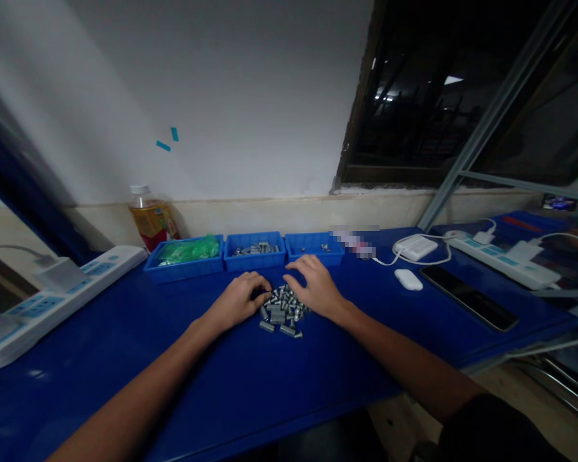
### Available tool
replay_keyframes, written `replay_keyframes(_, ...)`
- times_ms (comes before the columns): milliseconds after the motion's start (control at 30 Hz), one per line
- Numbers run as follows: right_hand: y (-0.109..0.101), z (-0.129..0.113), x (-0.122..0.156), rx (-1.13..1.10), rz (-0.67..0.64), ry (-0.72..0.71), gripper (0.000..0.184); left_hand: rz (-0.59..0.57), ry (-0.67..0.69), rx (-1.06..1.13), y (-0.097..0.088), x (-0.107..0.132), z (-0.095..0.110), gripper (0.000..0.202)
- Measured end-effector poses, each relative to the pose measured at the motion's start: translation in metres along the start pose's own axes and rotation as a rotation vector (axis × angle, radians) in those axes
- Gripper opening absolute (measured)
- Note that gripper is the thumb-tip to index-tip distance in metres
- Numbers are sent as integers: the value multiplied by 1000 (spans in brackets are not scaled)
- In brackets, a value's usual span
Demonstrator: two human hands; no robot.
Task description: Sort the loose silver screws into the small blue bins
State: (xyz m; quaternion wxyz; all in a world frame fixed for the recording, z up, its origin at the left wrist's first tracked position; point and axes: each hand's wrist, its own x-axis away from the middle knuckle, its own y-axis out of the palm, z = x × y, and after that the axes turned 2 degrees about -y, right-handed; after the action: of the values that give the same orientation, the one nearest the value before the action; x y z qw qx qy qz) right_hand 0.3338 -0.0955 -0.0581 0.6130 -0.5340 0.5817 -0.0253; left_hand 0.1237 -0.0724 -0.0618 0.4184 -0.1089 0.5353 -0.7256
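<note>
A heap of small grey metal cylinders (282,313) lies on the blue table (221,385), just in front of me. My left hand (238,298) rests at the heap's left edge with its fingers curled, fingertips touching the nearest pieces. My right hand (315,285) lies over the heap's right side, fingers spread and bent down onto the pieces. Whether either hand has a piece pinched is hidden. Behind the heap stand three blue trays: the left tray (183,266) holds green plastic bags, the middle tray (255,256) holds more metal pieces, the right tray (314,250) holds only a few.
A drink bottle (150,221) stands behind the left tray by the wall. A long white power strip (52,295) runs along the left. On the right lie a white charger (414,247), a small white case (408,279), a dark phone (469,298) and another power strip (505,260).
</note>
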Motion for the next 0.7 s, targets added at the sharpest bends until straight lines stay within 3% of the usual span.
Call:
replay_keyframes(167,12,-17,4,-64,-146,-68,19,76,-21,-3,0,0,1,15)
replay_keyframes(367,12,-12,5,-64,-136,-30,14,-74,85,10,-3,0,-5,20)
replay_keyframes(567,13,-12,5,-80,-148,2,8,-140,103,70,-13,6,-8,19)
replay_keyframes(700,12,-13,4,-97,-159,-2,6,-127,38,105,-12,5,-11,14)
